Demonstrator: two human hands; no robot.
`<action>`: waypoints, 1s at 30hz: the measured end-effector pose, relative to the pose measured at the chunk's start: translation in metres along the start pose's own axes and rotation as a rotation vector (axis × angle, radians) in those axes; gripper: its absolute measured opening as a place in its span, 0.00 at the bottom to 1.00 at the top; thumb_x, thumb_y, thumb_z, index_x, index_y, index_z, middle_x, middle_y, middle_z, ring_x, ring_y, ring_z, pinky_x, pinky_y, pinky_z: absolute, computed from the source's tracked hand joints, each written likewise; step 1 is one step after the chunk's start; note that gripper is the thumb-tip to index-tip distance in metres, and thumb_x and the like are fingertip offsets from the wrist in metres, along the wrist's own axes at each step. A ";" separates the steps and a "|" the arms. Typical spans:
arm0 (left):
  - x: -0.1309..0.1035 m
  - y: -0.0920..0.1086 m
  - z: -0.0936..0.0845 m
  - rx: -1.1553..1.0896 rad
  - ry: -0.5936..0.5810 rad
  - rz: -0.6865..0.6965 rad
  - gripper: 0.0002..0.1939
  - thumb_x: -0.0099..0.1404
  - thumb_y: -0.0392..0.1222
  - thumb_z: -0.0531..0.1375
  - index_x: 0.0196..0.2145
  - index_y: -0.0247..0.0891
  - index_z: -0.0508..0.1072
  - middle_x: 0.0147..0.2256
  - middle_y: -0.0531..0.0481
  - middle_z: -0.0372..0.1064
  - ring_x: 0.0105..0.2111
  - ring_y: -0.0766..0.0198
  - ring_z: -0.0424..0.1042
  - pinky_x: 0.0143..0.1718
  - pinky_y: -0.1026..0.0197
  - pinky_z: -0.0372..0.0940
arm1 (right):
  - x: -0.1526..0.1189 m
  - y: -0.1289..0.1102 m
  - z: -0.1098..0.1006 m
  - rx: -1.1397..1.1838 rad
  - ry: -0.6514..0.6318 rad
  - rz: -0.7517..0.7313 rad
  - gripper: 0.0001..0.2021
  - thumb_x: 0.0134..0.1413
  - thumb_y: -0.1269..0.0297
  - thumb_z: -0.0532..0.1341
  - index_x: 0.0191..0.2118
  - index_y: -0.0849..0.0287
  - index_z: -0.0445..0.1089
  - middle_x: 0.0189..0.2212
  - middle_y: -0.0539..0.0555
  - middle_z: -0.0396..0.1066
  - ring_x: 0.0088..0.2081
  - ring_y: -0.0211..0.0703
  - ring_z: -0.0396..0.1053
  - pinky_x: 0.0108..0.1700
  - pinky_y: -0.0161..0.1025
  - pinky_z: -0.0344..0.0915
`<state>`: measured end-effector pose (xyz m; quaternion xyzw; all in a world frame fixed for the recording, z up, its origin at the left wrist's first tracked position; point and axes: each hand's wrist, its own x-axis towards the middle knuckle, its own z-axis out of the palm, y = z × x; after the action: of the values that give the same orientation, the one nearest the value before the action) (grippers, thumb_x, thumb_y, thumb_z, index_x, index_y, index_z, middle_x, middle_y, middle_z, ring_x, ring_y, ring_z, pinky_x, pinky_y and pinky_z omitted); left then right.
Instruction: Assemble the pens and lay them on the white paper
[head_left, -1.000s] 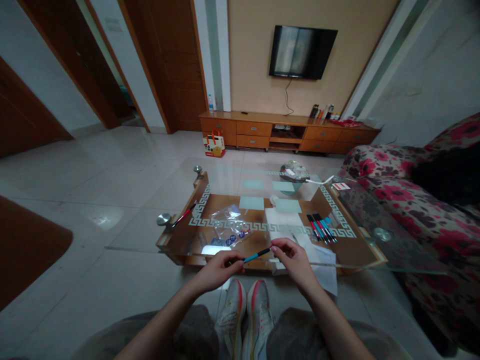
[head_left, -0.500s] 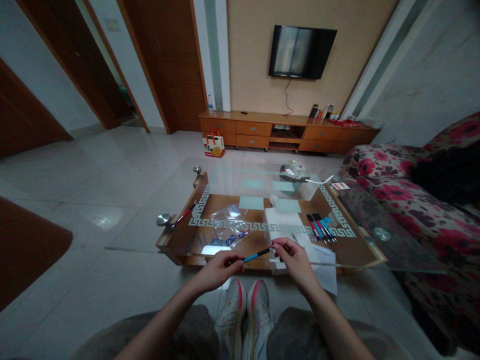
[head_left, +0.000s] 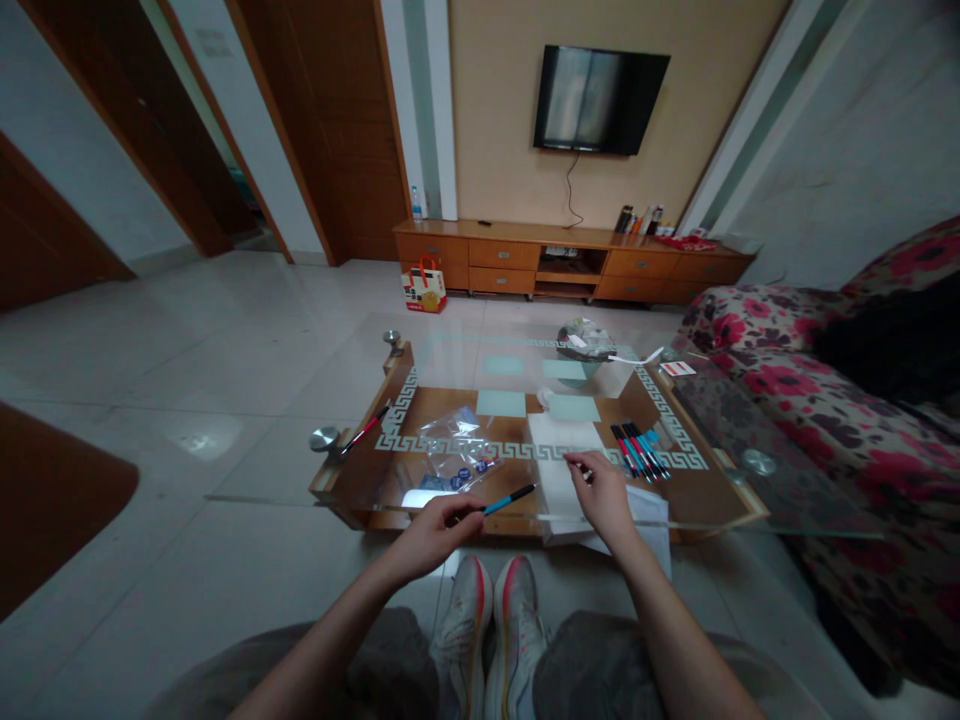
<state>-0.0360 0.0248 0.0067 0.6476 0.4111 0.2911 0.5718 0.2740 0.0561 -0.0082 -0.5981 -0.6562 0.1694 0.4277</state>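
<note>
My left hand [head_left: 442, 530] pinches the blue end of a blue and black pen [head_left: 510, 499] over the near edge of the glass table [head_left: 285, 500]. The pen's black end points right, towards my right hand [head_left: 600, 490]. That hand is apart from the pen, its thumb and index finger close together above a white box [head_left: 559, 480]; what they hold, if anything, is too small to make out. Several red, blue and black pens [head_left: 637, 452] lie in a row to its right. Clear plastic packaging [head_left: 454, 445] with blue labels lies beyond my left hand.
A red pen [head_left: 366, 430] lies at the table's left side. Towards the far right edge stands a bowl with a plastic bag [head_left: 586, 342], near a small card [head_left: 678, 369]. White paper [head_left: 651, 515] lies by the box. A flowered sofa [head_left: 787, 400] is at the right.
My right hand has let go of the pen's black end and moved up and right, over the white box. My left hand still holds the pen in nearly the same place.
</note>
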 end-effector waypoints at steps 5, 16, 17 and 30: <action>0.001 -0.003 -0.001 -0.006 0.027 -0.005 0.18 0.68 0.52 0.59 0.45 0.35 0.78 0.35 0.46 0.75 0.36 0.61 0.72 0.38 0.62 0.65 | 0.002 0.013 0.005 -0.145 -0.043 -0.071 0.17 0.59 0.69 0.55 0.52 0.60 0.72 0.40 0.59 0.75 0.42 0.50 0.71 0.49 0.48 0.67; 0.001 -0.005 0.000 -0.004 0.032 -0.020 0.18 0.68 0.52 0.59 0.44 0.35 0.78 0.34 0.47 0.74 0.35 0.62 0.71 0.36 0.63 0.64 | 0.001 0.021 0.008 -0.296 -0.093 -0.065 0.19 0.57 0.72 0.55 0.53 0.58 0.71 0.42 0.58 0.76 0.45 0.51 0.70 0.51 0.47 0.65; 0.001 -0.005 0.000 -0.003 0.033 -0.020 0.18 0.68 0.52 0.59 0.44 0.35 0.78 0.34 0.47 0.74 0.35 0.61 0.71 0.36 0.63 0.64 | 0.001 0.020 0.007 -0.300 -0.097 -0.064 0.19 0.58 0.72 0.55 0.53 0.58 0.71 0.42 0.58 0.76 0.45 0.51 0.70 0.51 0.47 0.65; 0.002 -0.005 0.000 -0.022 0.020 -0.003 0.19 0.69 0.52 0.58 0.45 0.34 0.77 0.35 0.46 0.75 0.35 0.61 0.72 0.37 0.62 0.65 | -0.001 0.016 0.004 -0.318 -0.096 -0.019 0.20 0.59 0.71 0.55 0.55 0.58 0.71 0.41 0.58 0.77 0.44 0.50 0.72 0.50 0.45 0.66</action>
<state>-0.0363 0.0263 0.0012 0.6377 0.4142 0.3013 0.5753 0.2813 0.0597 -0.0222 -0.6432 -0.7001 0.0876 0.2973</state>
